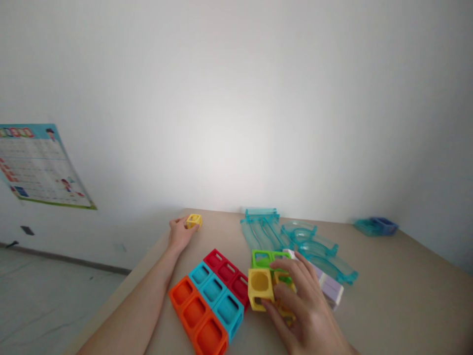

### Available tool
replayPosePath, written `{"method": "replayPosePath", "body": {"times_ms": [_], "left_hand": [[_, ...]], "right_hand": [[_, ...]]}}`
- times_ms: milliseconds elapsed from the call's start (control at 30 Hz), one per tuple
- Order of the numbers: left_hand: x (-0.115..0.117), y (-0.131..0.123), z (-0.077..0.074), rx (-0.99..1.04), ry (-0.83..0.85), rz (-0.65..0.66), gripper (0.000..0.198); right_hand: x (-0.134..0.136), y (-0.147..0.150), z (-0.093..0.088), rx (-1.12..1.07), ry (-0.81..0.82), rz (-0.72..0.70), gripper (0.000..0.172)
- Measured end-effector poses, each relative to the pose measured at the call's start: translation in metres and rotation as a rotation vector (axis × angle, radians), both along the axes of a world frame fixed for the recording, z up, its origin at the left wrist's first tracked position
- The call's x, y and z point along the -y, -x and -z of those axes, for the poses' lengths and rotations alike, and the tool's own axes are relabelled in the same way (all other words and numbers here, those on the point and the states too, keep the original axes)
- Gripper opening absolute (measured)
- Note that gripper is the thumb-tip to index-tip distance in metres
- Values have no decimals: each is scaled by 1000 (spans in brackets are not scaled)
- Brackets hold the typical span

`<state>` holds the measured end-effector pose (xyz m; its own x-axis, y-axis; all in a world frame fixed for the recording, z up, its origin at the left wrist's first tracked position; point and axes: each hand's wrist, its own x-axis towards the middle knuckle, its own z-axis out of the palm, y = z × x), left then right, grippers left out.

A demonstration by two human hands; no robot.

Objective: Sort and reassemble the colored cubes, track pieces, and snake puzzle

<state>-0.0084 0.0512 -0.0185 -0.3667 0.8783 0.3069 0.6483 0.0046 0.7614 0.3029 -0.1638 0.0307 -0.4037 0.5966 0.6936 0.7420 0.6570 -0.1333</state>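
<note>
My left hand (pixel 180 233) reaches to the far left corner of the table, its fingers closed on a yellow cube block (pixel 193 221) with open sides. Nearer to me, my right hand (pixel 301 301) grips another yellow cube block (pixel 260 288) with a round recess, thumb below it and fingers above. Partly behind those fingers is a further yellow block (pixel 284 281). Just beyond are green blocks (pixel 263 259). To the left of my right hand lie joined rows of hollow blocks: red (pixel 226 271), blue (pixel 213 289) and orange (pixel 194 311).
Clear teal track pieces (pixel 264 231), straight and curved, lie toward the wall. A white and lilac block row (pixel 327 286) sits right of my right hand, partly hidden. A blue container (pixel 384 226) stands at the far right. The table's left edge drops to a tiled floor (pixel 55 301).
</note>
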Motion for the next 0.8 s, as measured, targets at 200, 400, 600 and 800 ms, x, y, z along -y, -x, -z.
{"method": "replayPosePath", "body": {"times_ms": [200, 400, 600, 800], "left_hand": [[35, -14, -3, 155, -178, 274, 54], [73, -39, -8, 307, 312, 1166, 32], [69, -49, -4, 267, 254, 1113, 29], [71, -50, -4, 269, 252, 1117, 33]], "right_hand": [[3, -9, -8, 20, 12, -42, 6], [5, -14, -15, 146, 33, -100, 12], [5, -12, -13, 69, 9, -92, 16], [2, -6, -7, -41, 61, -31, 11]]}}
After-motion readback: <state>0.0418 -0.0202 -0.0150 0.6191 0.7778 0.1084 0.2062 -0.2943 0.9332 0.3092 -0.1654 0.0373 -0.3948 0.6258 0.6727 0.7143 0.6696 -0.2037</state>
